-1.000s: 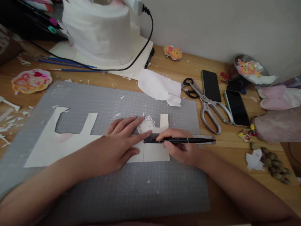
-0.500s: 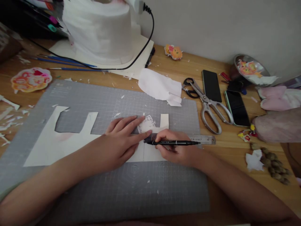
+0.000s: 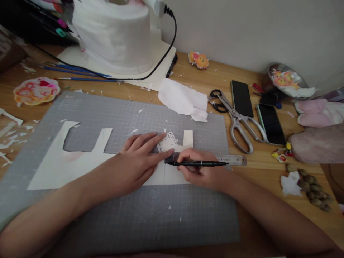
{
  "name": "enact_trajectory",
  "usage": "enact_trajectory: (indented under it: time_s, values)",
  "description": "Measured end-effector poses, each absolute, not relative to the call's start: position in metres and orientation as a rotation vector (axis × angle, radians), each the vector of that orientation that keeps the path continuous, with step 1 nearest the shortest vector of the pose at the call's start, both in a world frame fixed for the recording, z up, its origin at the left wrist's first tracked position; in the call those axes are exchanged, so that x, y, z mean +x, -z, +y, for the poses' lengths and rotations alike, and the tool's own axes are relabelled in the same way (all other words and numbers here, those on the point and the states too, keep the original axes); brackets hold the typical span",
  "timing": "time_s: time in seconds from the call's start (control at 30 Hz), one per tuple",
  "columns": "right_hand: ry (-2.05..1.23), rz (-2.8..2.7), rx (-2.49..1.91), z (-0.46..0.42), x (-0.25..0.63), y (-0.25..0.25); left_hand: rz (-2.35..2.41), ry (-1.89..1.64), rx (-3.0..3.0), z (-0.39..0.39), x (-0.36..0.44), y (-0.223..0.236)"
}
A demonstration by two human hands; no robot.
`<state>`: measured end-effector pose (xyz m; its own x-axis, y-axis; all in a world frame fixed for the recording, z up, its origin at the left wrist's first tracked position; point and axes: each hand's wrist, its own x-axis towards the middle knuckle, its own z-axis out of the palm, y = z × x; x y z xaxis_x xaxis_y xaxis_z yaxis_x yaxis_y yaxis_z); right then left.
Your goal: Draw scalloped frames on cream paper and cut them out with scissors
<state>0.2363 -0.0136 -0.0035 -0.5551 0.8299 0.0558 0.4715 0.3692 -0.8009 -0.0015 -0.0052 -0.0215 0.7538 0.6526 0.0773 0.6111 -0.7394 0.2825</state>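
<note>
My left hand (image 3: 142,156) lies with fingers stretched out across a cut sheet of white paper (image 3: 72,170) and the ruler. Under its fingertips is a small paper piece with black line drawings (image 3: 167,141). In my right hand (image 3: 200,166) is a black marker pen (image 3: 201,163), held almost level, its left end close to my left index finger. A clear ruler (image 3: 232,159) runs beneath both hands, and its right end sticks out past my right hand. Below the ruler a thin vertical line (image 3: 164,173) shows on the paper. The grey cutting mat (image 3: 153,215) lies under everything.
Scissors (image 3: 236,116) rest beside two phones (image 3: 242,97) on the right. Behind the mat are a paper scrap (image 3: 182,98), a white roll-like object (image 3: 115,36) and a black cable (image 3: 175,32). A metal bowl (image 3: 301,73) stands far right; paintbrushes (image 3: 77,71) lie at left.
</note>
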Motion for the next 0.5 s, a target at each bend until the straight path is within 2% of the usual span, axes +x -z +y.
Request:
enact_trajectory:
  time_s: [0.5]
  values:
    - [-1.033, -2.209, -1.114, -0.0134, 0.2369, 0.0051, 1.012, -0.264, 2.713, -0.0059, 0.0005, 0.0224]
